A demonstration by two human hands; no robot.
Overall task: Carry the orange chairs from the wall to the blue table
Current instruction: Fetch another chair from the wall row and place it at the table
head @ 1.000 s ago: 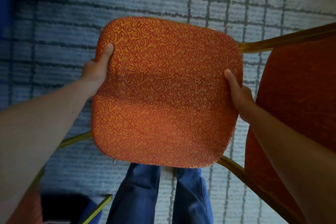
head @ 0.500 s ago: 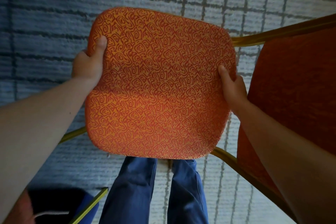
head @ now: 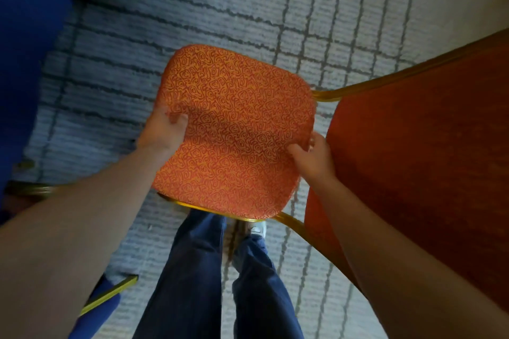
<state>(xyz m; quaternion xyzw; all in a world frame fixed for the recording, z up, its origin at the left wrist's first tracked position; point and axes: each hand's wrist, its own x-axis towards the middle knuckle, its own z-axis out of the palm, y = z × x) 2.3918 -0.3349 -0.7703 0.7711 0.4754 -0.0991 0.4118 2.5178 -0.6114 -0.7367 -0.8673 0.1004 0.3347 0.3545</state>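
**Object location.** The orange chair (head: 234, 132) is at the centre of the frame. Its patterned seat faces up, directly above the person's legs (head: 198, 270) and over the grey lined carpet (head: 220, 8). A second orange chair (head: 413, 168) fills the right of the frame, just beside the first. The dark blue mass at the upper left is judged to be the blue counter (head: 30, 36), near the chair. The chair's feet are hidden under the seat, so it cannot be told whether they touch the carpet.

**Handling.** The seat is upholstered padding on a gold metal frame (head: 220, 208). Expect a rigid, moderately heavy load. The fabric should give good friction, but the cushion will likely yield under the thumbs. Take hold at opposite side edges of the seat, with the fingers hooked under the frame rim to keep the load level.

**Hand pose.** Both arms reach forward and down, spread apart.
- The left hand (head: 165, 129) clamps the seat's left edge, thumb on top and fingers hidden beneath.
- The right hand (head: 311, 157) clamps the right edge likewise, thumb pressed on the fabric. It sits a little lower in the frame than the left.
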